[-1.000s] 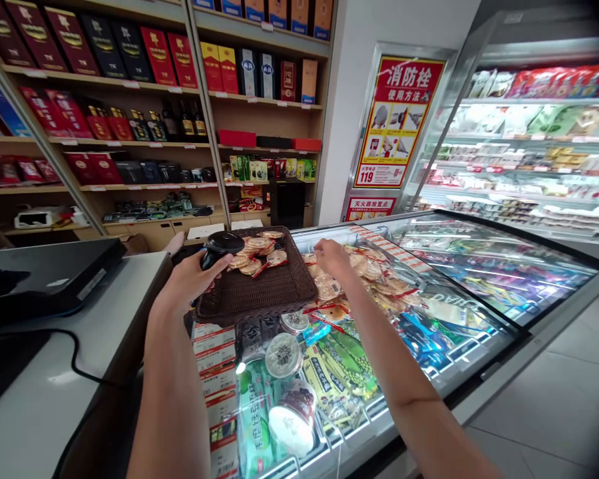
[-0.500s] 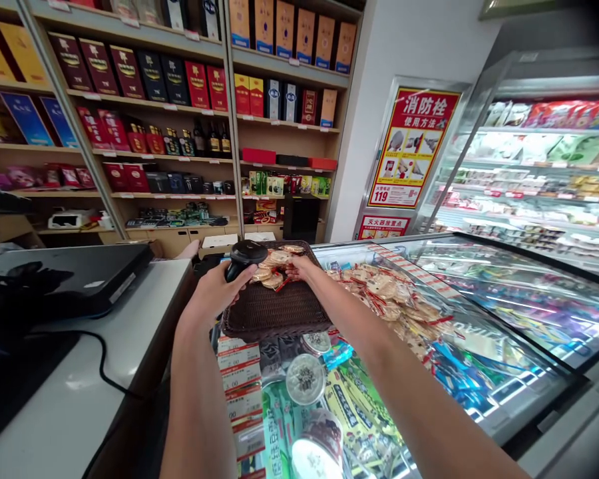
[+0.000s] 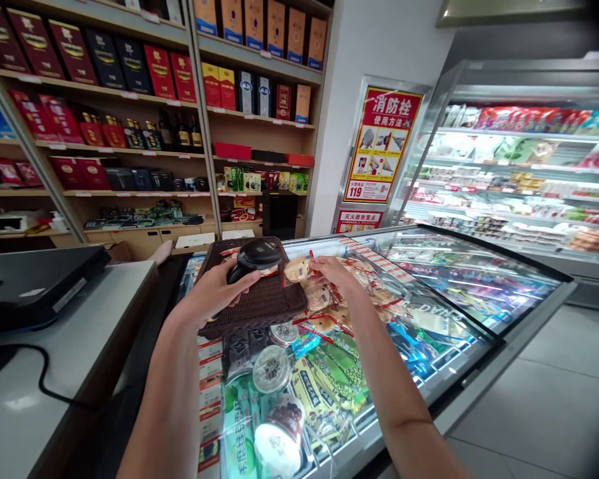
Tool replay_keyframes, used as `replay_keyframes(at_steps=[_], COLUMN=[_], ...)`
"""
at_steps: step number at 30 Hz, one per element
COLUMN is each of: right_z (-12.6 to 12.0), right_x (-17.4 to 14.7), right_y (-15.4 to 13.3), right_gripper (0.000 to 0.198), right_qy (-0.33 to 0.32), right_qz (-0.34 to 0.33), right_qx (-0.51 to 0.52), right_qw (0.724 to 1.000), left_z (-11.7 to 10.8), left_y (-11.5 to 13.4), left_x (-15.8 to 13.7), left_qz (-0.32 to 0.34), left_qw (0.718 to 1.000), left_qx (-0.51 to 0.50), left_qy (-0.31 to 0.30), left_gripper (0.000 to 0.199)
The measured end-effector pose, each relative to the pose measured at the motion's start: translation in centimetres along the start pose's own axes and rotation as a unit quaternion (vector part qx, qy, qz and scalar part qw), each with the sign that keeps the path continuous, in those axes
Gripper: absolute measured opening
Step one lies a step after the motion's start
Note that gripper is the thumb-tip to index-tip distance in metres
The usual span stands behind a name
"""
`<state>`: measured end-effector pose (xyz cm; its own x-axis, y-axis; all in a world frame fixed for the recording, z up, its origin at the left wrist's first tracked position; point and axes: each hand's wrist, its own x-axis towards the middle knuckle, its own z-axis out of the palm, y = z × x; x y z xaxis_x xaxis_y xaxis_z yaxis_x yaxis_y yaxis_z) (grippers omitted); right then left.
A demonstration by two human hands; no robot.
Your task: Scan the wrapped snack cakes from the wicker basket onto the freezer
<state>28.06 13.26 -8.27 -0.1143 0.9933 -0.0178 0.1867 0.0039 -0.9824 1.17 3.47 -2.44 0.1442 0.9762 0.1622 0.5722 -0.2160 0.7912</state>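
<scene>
Over the brown wicker basket [image 3: 259,307], left hand [image 3: 223,291] wrapped round a black scanner [image 3: 257,257]. Right hand [image 3: 332,271] pinching one wrapped biscuit [image 3: 296,271] near the basket's edge; similar packets [image 3: 317,295] heaped alongside on the glass-topped freezer [image 3: 479,379].

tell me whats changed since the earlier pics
The right hand has moved rightward from the brown rectangular woven basket and now holds a round, tan, clear-wrapped packet. The left hand has moved the black, round-headed scanner rightward, toward it. Its grip and the basket's place are unchanged.
</scene>
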Motion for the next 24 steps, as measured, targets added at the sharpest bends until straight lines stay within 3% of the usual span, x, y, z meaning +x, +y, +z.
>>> replay_keyframes(at_steps=[4,8,15,24], right_z=[-4.6,-7.0,-8.0,-8.5], right_x=[-1.0,-1.1,-2.1,-1.6], right_y=[0.4,0.7,-0.5,-0.1], right_gripper=[0.014,0.013,0.017,0.017], right_qy=[-0.015,0.006,-0.027,-0.025], right_qz=[0.007,0.018,0.012,0.007], right_qx=[0.026,0.024,-0.004,0.013], right_qw=[1.0,1.0,1.0,1.0], left_z=[2.5,5.0,7.9,8.1], left_y=[2.5,3.1,2.6,2.2], left_x=[-0.2,0.5,1.7,2.3], left_qz=[0.015,0.033,0.035,0.042], left_qw=[0.997,0.994,0.993,0.991], left_qx=[-0.022,0.004,0.048,0.067], left_qy=[-0.072,-0.104,-0.103,-0.109], left_gripper=[0.042,0.042,0.045,0.045])
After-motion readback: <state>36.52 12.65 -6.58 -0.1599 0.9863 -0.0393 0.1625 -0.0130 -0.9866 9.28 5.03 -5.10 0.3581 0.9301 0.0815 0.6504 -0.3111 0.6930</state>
